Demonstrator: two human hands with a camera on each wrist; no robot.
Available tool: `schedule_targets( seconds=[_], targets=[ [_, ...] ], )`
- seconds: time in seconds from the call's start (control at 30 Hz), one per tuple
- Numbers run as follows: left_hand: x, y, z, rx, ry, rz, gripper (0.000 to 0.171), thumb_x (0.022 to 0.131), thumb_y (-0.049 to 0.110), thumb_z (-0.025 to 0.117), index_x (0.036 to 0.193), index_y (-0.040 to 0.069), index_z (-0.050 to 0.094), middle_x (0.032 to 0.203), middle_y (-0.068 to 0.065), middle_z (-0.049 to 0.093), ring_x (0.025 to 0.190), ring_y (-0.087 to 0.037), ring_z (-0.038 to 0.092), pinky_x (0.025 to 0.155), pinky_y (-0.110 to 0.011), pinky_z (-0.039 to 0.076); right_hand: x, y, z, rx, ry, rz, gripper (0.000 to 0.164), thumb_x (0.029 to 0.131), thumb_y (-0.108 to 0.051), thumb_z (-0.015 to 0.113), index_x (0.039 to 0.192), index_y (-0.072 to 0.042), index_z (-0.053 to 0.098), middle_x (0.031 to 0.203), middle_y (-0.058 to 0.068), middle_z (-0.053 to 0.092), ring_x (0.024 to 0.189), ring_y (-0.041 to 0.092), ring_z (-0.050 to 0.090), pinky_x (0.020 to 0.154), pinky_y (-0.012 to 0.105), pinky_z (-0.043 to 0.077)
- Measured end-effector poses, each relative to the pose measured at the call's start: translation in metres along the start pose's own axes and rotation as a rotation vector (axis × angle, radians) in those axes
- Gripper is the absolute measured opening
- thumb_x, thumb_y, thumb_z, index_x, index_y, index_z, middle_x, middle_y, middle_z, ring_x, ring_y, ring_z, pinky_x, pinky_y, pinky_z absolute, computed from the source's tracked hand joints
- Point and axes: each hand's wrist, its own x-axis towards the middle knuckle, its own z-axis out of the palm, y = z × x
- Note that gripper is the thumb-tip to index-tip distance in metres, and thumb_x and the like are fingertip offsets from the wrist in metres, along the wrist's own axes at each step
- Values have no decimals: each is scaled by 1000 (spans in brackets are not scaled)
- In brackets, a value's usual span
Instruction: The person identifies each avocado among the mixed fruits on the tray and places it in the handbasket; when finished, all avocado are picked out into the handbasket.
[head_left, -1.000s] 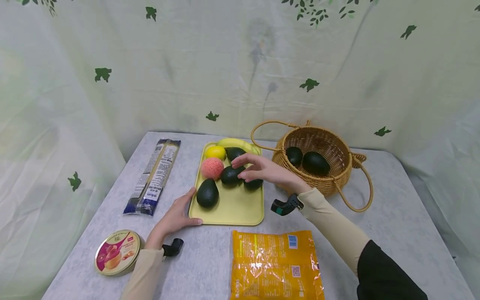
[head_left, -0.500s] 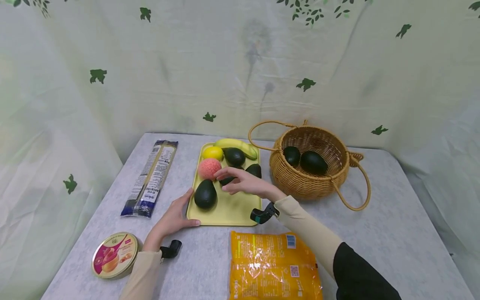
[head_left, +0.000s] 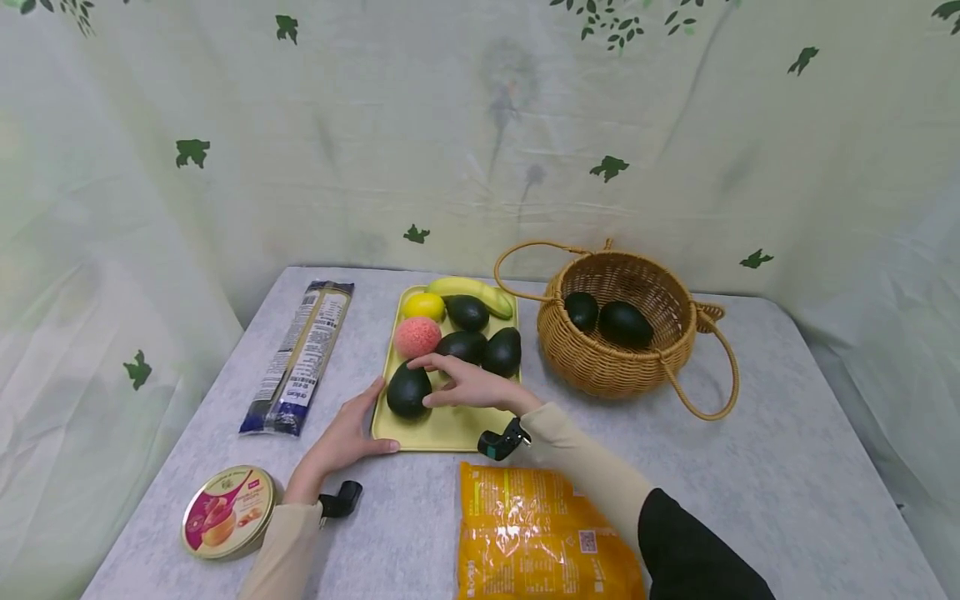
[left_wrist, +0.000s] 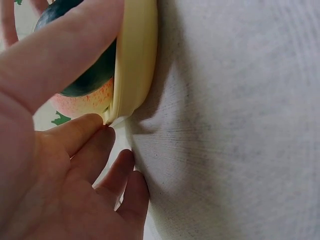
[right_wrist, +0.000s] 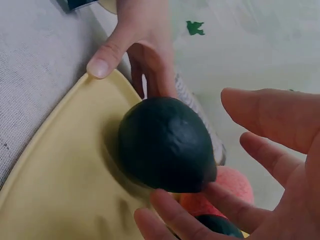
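Observation:
A yellow tray (head_left: 450,430) carries several dark avocados, a pink textured ball-shaped fruit (head_left: 417,337), a lemon (head_left: 423,306) and a banana (head_left: 472,293). My left hand (head_left: 347,435) holds the tray's near left corner, thumb on the front rim and fingers along the left side. Over the tray, my right hand (head_left: 474,386) reaches to the nearest avocado (head_left: 407,393). In the right wrist view that avocado (right_wrist: 165,142) lies between spread fingers (right_wrist: 240,205), with the fingertips right at its narrow end and side.
A wicker basket (head_left: 611,375) with two avocados inside stands behind on the right. Left of the tray lies a long printed packet (head_left: 300,358); a round tin (head_left: 228,511) sits nearer. An orange bag (head_left: 547,533) lies in front of the tray, partly under my right sleeve.
My right hand has moved left and nearer, from above the avocados by the basket to the nearest avocado. The left hand keeps its hold on the tray.

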Motion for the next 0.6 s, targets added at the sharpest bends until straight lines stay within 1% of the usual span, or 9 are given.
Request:
schedule_targets(
  seconds=[0.07,0.17,0.3,0.43,0.5,0.6],
  targets=[
    [0,0,0,0,-4,-10,103,73,22,84,147,-11,20,150,-30,24,135,-48,23,108,-61,20,4,1,4,-47,8,-12,54,92,-13,64,142,-8,42,143,15,40,130,27,39,88,25,48],
    [-1,1,-1,2,-8,-25,103,74,23,84,147,-10,20,150,-30,24,135,-48,23,107,-62,20,11,4,9,-140,30,-18,56,91,-15,66,142,-9,43,141,13,43,123,25,43,90,24,47],
    [-1,1,-1,2,-11,-29,103,74,23,83,148,-10,19,150,-30,23,135,-49,22,107,-62,20,19,9,16,-248,43,31,58,91,-25,66,144,-16,43,139,9,46,114,22,43,89,25,44],
    [-2,1,-1,-1,-12,-24,103,74,23,83,147,-10,19,150,-30,23,135,-49,22,107,-62,20,26,11,22,-311,52,61,58,92,-32,63,145,-20,41,140,8,47,116,22,44,95,30,39],
    [-2,1,-1,-5,-13,-23,103,74,23,83,148,-10,19,150,-30,23,135,-48,22,107,-62,20,28,11,25,-333,69,64,57,93,-32,63,144,-20,42,140,7,48,118,22,45,98,31,38],
    [-1,1,-1,-12,-12,-21,103,74,22,83,148,-10,19,150,-30,23,135,-48,22,107,-62,20,30,11,27,-362,97,55,53,93,-30,64,141,-19,46,136,6,52,116,21,47,98,31,39]
  ],
)
